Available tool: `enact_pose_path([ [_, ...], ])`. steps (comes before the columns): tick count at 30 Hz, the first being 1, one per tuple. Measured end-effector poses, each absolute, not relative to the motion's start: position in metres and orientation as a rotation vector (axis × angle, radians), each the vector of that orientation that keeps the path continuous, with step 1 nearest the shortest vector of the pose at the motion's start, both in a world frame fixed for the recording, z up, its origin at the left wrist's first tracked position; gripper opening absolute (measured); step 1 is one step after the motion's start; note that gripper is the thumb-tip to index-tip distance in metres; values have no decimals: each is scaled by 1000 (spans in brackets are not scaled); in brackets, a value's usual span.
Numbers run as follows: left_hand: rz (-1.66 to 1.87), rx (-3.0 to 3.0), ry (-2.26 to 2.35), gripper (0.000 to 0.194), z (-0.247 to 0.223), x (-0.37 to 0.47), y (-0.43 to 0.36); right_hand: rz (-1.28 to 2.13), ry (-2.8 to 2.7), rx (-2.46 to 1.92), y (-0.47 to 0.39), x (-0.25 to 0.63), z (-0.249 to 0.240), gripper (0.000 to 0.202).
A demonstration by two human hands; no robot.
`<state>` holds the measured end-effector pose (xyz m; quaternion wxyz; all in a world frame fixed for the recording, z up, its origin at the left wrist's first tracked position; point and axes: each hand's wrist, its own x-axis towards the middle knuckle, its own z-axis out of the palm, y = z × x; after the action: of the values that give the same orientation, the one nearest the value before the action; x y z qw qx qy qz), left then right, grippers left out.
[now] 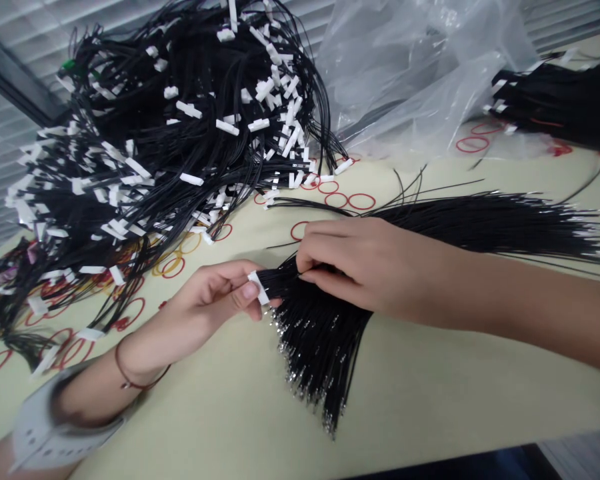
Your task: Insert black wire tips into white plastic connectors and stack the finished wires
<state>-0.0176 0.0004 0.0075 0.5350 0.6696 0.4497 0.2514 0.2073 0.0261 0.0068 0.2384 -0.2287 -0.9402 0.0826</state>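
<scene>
The left hand is pinching a small white plastic connector between thumb and forefinger. Immediately to its right, the right hand is clenching on thin black wires that are running into the connector, their long axis lying left to right. Below both grips, a loose bundle of black metal-tipped wires is fanning across the pale green tabletop.

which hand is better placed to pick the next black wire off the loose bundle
Right. The right hand already rests on the loose bundle of black metal-tipped wires, fingers pinching strands. The left hand is occupied pinching the small white plastic connector.
</scene>
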Motion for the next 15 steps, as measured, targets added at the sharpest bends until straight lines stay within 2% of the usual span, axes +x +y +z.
enact_pose_path([
  [15,604,1600,1063,17,9,-14,-2,172,-2579,-582,23,201,1,12],
])
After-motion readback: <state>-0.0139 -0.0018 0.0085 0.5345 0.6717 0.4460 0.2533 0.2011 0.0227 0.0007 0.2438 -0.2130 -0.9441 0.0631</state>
